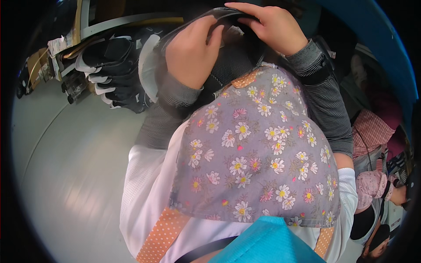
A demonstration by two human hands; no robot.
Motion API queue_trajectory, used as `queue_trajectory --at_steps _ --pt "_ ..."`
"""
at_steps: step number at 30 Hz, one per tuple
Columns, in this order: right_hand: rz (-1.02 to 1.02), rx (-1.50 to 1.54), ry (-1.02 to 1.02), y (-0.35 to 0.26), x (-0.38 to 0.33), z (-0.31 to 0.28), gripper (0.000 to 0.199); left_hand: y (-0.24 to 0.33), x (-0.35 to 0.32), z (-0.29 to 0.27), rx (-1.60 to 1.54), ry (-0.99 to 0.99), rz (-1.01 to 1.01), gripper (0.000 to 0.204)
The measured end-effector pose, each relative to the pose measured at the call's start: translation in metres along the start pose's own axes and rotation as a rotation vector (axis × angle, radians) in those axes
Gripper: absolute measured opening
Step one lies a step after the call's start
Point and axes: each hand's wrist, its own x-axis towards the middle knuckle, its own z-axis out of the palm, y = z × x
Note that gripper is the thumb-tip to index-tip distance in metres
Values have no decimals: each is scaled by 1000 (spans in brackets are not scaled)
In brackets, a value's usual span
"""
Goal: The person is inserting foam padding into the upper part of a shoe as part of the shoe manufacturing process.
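At the top of the head view, both my hands hold a black fabric piece (pixel 239 55) with a mesh-like weave. A glossy dark edge curves along its far side. My left hand (pixel 192 52) is curled on the left part of that edge, slightly smeared by motion. My right hand (pixel 272 27) pinches the far right of the edge between thumb and fingers. The piece lies above my grey flowered apron (pixel 263 144), and my forearms hide part of it. What the piece belongs to I cannot make out.
Left of my hands lies a stack of black pieces with white edges (pixel 116 72). Beyond it stands a metal-framed bench (pixel 109 26). A blue panel (pixel 386 39) curves along the upper right. Other people (pixel 372 184) sit close at my right. Grey floor (pixel 79 166) spreads at left.
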Motion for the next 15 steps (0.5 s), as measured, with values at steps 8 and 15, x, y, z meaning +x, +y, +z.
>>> queue_trajectory --at_steps 8,15 --pt "-71 44 54 2 0 5 27 -2 0 1 57 -59 -6 15" --pt "-247 -3 98 -4 4 3 26 -6 0 5 42 37 185 9"
